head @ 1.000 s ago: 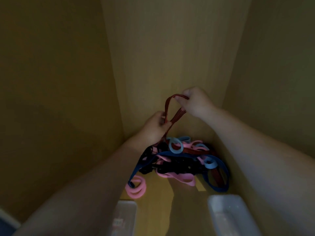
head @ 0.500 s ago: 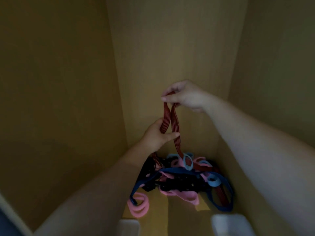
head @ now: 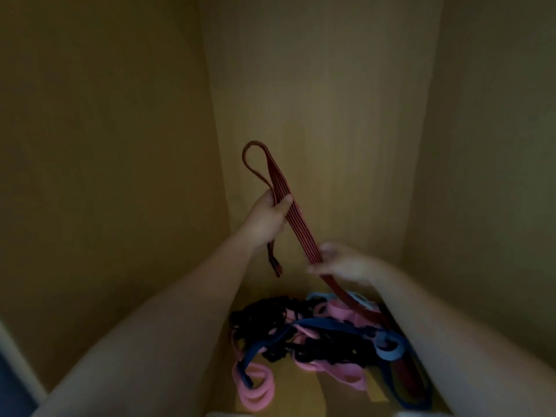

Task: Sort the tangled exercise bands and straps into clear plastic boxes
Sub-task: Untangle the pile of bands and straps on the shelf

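A red strap with dark stripes [head: 296,224] rises out of the tangle. My left hand [head: 269,219] grips it high up, with a loop of it standing above my fist and a short end with a dark buckle hanging below. My right hand [head: 343,261], blurred, pinches the same strap lower down, just above the pile. The tangled pile [head: 325,338] of pink, blue, dark blue and black bands lies on the wooden floor of the cabinet, with the red strap running down into its right side.
Wooden cabinet walls [head: 120,176] close in on the left, back and right. The rims of two clear plastic boxes [head: 228,413] just show at the bottom edge, one at the centre and one at the right.
My left hand has risen with the red strap, pulling more of it out of the pile. My right hand let go of the top and dropped down to pinch the strap lower.
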Motion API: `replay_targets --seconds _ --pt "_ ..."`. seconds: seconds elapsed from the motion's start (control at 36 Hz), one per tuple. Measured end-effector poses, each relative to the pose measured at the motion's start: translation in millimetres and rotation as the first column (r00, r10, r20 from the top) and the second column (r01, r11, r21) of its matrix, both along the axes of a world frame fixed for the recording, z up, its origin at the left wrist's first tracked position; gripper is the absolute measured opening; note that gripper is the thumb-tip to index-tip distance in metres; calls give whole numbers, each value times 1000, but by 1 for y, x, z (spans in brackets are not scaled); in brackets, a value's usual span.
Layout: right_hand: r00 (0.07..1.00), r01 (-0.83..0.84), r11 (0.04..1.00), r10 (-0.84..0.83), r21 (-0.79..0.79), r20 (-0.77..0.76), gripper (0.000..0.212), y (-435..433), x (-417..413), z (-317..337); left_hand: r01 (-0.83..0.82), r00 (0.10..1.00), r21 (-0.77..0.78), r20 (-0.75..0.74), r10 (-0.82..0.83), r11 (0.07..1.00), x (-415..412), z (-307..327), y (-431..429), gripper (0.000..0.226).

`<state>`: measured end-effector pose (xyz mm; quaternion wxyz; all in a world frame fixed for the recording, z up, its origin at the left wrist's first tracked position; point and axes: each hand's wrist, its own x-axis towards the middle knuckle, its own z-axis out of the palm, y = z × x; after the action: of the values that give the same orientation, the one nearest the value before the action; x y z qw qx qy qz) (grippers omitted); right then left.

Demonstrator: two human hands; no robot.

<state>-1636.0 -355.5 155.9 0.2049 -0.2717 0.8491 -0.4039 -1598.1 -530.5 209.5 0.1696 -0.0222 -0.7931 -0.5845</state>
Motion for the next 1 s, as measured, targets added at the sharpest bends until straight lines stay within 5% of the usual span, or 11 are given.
replay_targets --seconds 0.06,0.17,0.39,0.58,0.67,0.78,0.89,1.0 --pt "999 45 999 -46 -26 -8 4 -2 -1 -23 -61 998 -7 -30 61 998 0 11 -5 24" --pt "988 157 979 -157 -132 10 8 10 -13 -32 -175 984 -117 -48 170 978 1 20 -19 33" --pt "963 203 873 -261 -444 -73 15 21 -28 40 -208 967 -222 97 234 952 6 -6 -24 35" --pt "943 -19 967 -68 -255 -327 17 -1 -10 90 -142 977 -80 151 153 987 9 5 -3 68" --pt "941 -84 981 21 -172 -338 20 -12 0 95 -103 987 79 133 92 992 8 11 1 60" --pt "949 -113 985 68 -132 -307 23 -20 7 85 -79 993 236 108 54 969 7 13 -2 34" --pt "977 -128 978 95 -167 -193 4 -19 4 66 -72 997 303 60 57 950 10 14 -5 23" --pt "990 -140 989 138 -37 -40 15 0 -2 31 -94 995 384 48 82 919 13 16 -14 17"
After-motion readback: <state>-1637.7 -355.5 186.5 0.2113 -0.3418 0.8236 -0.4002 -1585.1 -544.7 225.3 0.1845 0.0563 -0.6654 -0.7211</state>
